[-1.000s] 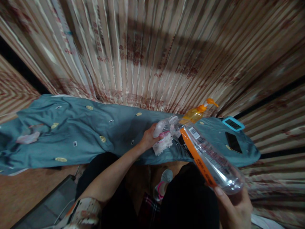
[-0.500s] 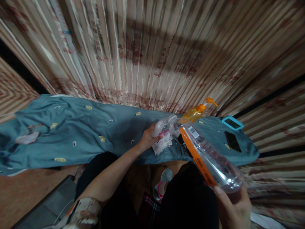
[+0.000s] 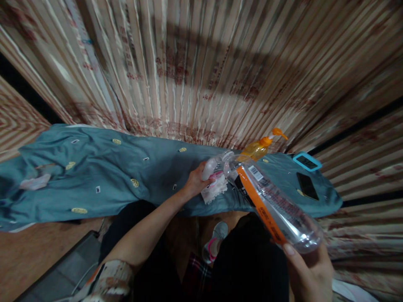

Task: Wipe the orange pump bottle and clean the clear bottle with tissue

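My right hand (image 3: 310, 274) grips the base of a large clear plastic bottle (image 3: 277, 207) with an orange label stripe, tilted so its mouth points down toward a small clear bottle (image 3: 216, 165). My left hand (image 3: 197, 181) is closed round that small bottle and holds it over a white cloth (image 3: 214, 191) on the teal patterned sheet (image 3: 110, 176). The mouths of the two bottles meet or nearly meet; I cannot tell if liquid flows.
An orange pump bottle (image 3: 260, 147) stands just behind the two bottles. A black phone (image 3: 306, 186) and a teal-framed device (image 3: 307, 162) lie on the sheet at the right. Striped curtains hang behind. A pale crumpled wad (image 3: 34, 183) rests at far left.
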Demonstrator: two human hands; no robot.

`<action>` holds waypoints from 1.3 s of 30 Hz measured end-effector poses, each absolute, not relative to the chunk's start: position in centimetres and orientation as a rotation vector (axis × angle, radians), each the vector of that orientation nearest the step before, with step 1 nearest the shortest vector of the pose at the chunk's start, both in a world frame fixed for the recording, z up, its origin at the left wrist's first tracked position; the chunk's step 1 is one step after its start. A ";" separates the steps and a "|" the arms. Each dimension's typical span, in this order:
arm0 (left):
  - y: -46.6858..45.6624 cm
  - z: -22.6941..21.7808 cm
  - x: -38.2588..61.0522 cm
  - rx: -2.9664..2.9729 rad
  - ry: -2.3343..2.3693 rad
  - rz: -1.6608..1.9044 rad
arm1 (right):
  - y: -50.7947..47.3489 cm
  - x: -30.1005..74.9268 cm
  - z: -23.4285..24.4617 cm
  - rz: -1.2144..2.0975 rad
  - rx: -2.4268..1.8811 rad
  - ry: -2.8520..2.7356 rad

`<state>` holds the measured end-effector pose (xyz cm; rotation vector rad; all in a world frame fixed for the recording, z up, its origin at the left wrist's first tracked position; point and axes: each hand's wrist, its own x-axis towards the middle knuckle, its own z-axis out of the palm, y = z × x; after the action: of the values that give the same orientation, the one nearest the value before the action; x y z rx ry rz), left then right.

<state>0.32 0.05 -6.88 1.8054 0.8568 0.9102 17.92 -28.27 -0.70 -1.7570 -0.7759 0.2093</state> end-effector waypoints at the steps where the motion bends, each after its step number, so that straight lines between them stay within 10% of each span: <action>1: 0.0 -6.9 0.3 1.805 0.858 0.913 | -28.3 18.0 -0.8 0.208 -1.765 -0.783; 39: -0.1 -6.5 0.2 1.820 0.895 0.885 | -27.9 17.3 -0.2 0.233 -1.733 -0.705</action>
<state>0.21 -0.09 -6.47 1.8198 0.8947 0.8853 17.33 -27.85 -0.18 -1.7332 -0.7050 0.2333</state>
